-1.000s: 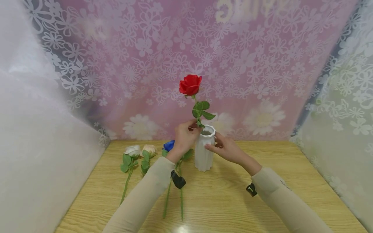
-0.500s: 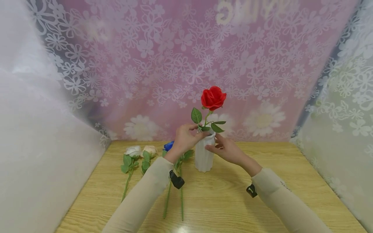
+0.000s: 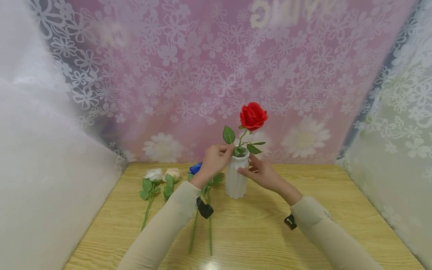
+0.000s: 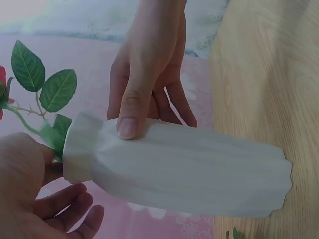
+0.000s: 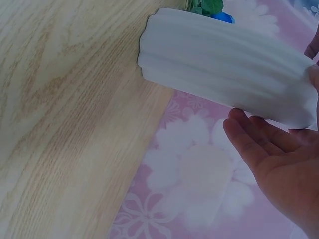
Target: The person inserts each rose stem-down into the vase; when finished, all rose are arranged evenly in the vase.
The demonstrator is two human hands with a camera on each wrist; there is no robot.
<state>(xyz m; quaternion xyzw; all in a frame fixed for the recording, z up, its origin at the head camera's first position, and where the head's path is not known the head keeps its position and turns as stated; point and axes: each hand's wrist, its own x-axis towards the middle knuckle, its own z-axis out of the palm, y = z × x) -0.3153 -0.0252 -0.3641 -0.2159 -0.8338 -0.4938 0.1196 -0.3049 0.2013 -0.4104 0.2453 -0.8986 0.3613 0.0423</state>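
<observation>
White vase and red rose meet at the far middle of the tabletop, the flower set in the mouth. Largest of all, the pink floral cloth hangs on the far side; on the wood we see the vase standing upright. Our right hand holds it high on the right, thumb on the near face and fingers round the side; we judge this keeps the tall body from tipping while the rose is handled. Our left hand is at the left rim, thumb and a finger pinched narrow on the rose at the foot of a leaf, as far as we can tell, its other fingers loosely curled below. The red rose leans right, probably because its stem rests against the inside wall, which we cannot see. To the left we have a white rose, a cream rose and a partly hidden blue rose, blooms far and stems near, perhaps for easy reach. Smallest, an upright leaf rises just left of the mouth.
</observation>
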